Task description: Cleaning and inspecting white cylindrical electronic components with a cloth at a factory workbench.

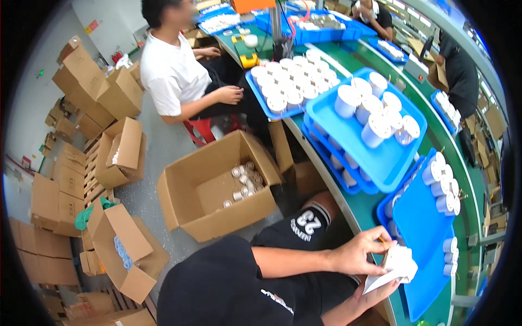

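At the green bench's edge, my left hand [359, 254] and my right hand [375, 298] are close together on a crumpled-looking white piece [399, 263] with a thin white flap. My left fingers pinch its upper side, beside a small tan bit I cannot make out. The right hand grips it from below, its fingers partly hidden. Just beyond lies a blue tray [427, 255], tilted over another blue tray holding white cups. Several white cylindrical cups [443, 187] stand along its far side, some with thin wires.
Stacked blue trays [394, 163] carry more white cups. A fuller cup tray [261, 103] sits farther along the green bench [356, 209]. On the floor, an open carton [217, 209] holds loose white pieces. A seated person [176, 70] is at the bench; other cartons [81, 76] stand left.
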`<state>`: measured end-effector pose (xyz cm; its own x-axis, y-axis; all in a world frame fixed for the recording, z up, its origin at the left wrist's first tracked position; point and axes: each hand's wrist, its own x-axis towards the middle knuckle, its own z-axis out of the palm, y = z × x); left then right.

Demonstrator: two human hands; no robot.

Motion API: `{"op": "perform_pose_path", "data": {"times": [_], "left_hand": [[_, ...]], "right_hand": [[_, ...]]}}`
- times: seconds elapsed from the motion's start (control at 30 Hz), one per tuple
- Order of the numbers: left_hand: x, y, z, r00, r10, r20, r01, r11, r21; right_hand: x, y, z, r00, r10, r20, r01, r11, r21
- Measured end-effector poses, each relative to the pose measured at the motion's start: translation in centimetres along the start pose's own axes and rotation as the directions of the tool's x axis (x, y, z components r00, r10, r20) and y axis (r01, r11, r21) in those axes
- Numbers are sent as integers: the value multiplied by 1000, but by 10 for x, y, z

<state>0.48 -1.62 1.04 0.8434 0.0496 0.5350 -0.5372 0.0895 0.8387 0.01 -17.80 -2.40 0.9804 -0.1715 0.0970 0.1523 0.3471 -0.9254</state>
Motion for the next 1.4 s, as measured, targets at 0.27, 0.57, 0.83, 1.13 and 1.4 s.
{"op": "perform_pose_path", "data": {"times": [0.27, 0.57, 0.83, 1.13, 1.4], "left_hand": [[-2, 4, -9, 994, 96, 47, -99, 993, 70], [5, 16, -7, 1000, 17, 14, -17, 1000, -14], [-6, 14, -5, 971, -238, 32, 237, 931, -277], [26, 9, -18, 941, -336, -44, 300, 886, -352], [19, -16, 18, 811, -560, 170, 520, 556, -648]], "right_hand": [[-6, -7, 30, 996, -25, 88, 17, 996, 89], [1, -18, 23, 996, 82, -47, -73, 983, 168], [-13, -16, 23, 997, 69, 17, -70, 996, 55], [23, 0, 42, 982, -146, -118, 151, 988, 35], [11, -30, -1, 912, -237, -334, 268, 962, 48]]}}
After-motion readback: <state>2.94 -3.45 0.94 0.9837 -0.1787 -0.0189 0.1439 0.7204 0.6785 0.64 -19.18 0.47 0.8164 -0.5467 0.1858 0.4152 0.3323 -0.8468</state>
